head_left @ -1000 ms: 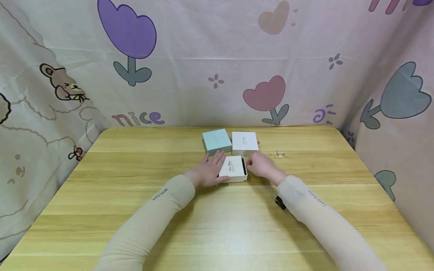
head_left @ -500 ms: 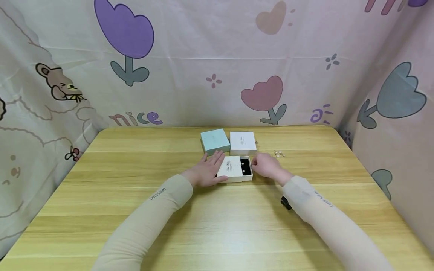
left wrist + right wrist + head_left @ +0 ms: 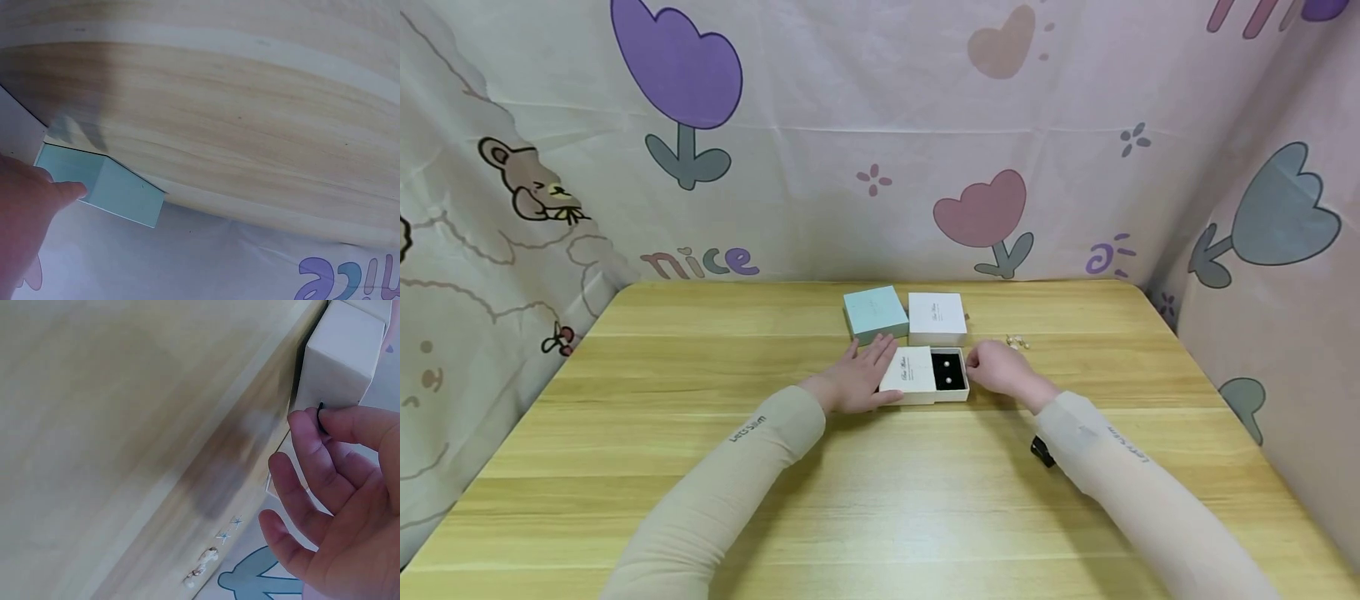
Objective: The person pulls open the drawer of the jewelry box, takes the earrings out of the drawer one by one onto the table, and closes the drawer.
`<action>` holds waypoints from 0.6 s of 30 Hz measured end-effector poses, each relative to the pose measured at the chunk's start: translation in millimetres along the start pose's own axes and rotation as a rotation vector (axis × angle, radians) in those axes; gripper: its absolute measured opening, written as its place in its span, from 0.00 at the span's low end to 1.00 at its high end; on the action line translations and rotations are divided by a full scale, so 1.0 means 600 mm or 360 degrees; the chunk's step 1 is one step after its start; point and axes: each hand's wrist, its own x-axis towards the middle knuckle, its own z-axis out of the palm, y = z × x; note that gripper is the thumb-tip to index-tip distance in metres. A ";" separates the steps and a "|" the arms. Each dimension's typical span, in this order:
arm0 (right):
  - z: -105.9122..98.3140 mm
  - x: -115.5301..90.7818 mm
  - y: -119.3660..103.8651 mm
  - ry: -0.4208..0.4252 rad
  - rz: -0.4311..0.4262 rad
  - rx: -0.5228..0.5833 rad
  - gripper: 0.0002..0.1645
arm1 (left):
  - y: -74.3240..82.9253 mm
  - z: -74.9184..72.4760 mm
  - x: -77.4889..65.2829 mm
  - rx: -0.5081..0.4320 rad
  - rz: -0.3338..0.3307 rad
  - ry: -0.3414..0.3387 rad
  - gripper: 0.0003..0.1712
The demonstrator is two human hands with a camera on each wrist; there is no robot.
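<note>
A small cream drawer-style jewelry box (image 3: 910,370) lies mid-table, its tray (image 3: 961,395) slid partway out to the right. Two pearl-like studs (image 3: 947,380) sit on the tray's black insert (image 3: 938,372). My left hand (image 3: 857,380) lies with straight fingers spread over the left side of the box sleeve; in the left wrist view its fingertip overlaps the mint box (image 3: 128,190). At the tray's right end is my right hand (image 3: 1000,367). Between thumb and index finger it pinches a thin black pull tab (image 3: 322,419), with the other fingers loosely bent.
Behind the cream box stand a mint box (image 3: 876,312) and a white box (image 3: 937,317), side by side. Several small earrings (image 3: 209,554) lie beyond the right hand, near the back. A printed curtain (image 3: 820,167) hangs along the table's far edge.
My right hand has moved right, drawing the tray out of its sleeve and exposing the black insert with two studs. The left hand has stayed on the box.
</note>
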 end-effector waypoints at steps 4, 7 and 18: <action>0.001 -0.001 -0.001 0.0000 -0.0018 -0.0001 0.14 | -0.002 0.001 -0.002 0.0004 0.0002 -0.0008 0.49; 0.002 -0.001 -0.001 0.0012 -0.0034 0.0002 0.14 | -0.003 0.002 -0.002 0.0003 0.0001 -0.0005 0.49; -0.017 0.001 -0.002 0.0146 -0.0022 -0.0150 0.13 | -0.002 0.004 0.000 0.0017 -0.0001 0.0003 0.49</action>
